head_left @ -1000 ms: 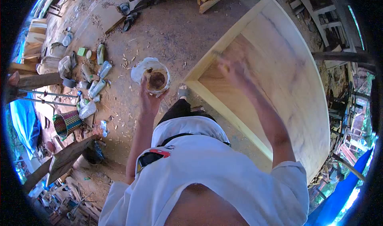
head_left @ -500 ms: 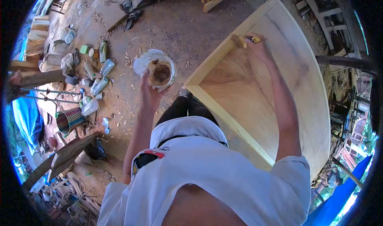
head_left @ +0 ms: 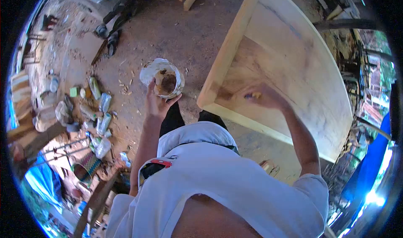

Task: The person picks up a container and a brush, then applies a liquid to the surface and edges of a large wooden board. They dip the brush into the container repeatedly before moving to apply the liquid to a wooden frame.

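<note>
On the panel (head_left: 294, 70), the right hand (head_left: 264, 97) is gripping a brush (head_left: 253, 96); the left hand (head_left: 156, 103) is cupping a tub (head_left: 168, 83).

One wooden panel (head_left: 294, 65) fills the view from twelve to three o'clock. One tub (head_left: 167, 83) shows near the centre, toward eleven. There are two hands, a left hand (head_left: 157, 105) and a right hand (head_left: 264, 97), and one small yellow thing (head_left: 254, 96). At nine o'clock at least four plastic bottles (head_left: 105, 102) lie on the ground (head_left: 184, 32); blur hides any others. Two dark sandals (head_left: 111, 38) lie at ten o'clock and one woven basket (head_left: 84, 170) at eight.
</note>
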`<state>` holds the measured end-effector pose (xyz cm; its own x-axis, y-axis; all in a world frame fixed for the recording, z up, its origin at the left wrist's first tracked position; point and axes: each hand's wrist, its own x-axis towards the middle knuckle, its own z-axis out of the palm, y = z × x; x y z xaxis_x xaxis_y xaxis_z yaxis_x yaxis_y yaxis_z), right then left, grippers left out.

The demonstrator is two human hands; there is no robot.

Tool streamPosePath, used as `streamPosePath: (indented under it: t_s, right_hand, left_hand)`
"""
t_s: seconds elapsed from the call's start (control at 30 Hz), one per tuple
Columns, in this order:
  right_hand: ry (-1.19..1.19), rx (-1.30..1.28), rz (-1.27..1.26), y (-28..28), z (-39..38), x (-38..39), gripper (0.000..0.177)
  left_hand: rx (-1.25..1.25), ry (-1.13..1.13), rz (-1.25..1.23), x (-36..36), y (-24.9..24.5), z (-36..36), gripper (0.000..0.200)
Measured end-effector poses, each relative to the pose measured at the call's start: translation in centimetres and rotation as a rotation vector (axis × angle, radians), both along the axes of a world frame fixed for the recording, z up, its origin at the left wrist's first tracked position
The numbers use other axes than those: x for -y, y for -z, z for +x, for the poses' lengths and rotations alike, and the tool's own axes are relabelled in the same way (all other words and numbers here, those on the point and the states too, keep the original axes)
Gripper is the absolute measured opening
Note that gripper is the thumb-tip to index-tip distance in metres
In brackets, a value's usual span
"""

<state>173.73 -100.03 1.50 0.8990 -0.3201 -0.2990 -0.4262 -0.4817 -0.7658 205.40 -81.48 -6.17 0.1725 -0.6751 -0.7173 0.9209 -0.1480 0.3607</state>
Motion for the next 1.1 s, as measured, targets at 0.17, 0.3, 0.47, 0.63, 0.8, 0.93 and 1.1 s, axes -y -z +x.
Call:
streamPosePath:
  t_s: [0.17, 0.3, 0.47, 0.63, 0.8, 0.93, 1.1]
  right_hand:
    - [0.459, -0.109, -0.137, 2.5, 1.6, 11.4, 0.021]
    - [0.593, 0.042, -0.492, 4.6, 3.6, 12.7, 0.019]
    - [0.595, -0.252, -0.436, 4.5, 4.4, 2.0, 0.016]
    - [0.585, -0.05, -0.254, 1.8, 3.9, -8.4, 0.014]
    - [0.593, -0.156, 0.248, 0.6, 4.6, -5.4, 0.013]
    - [0.506, -0.126, 0.137, 1.5, 4.2, 6.7, 0.013]
    - [0.58, -0.103, -0.154, 3.6, 4.3, 21.9, 0.014]
  left_hand:
    - [-0.067, 0.132, -0.134, 1.9, 0.2, 6.3, 0.057]
    - [0.043, 0.225, -0.109, 3.2, -0.8, 11.0, 0.056]
    - [0.058, 0.256, -0.105, 4.8, 0.0, 14.1, 0.056]
    - [0.11, 0.4, -0.044, 7.4, 0.5, 14.2, 0.062]
    - [0.014, 0.478, -0.084, 10.8, 0.1, 13.3, 0.059]
    - [0.089, 0.512, -0.119, 14.2, -1.1, 13.3, 0.058]
    - [0.116, 0.511, -0.05, 18.3, -1.2, 14.0, 0.06]
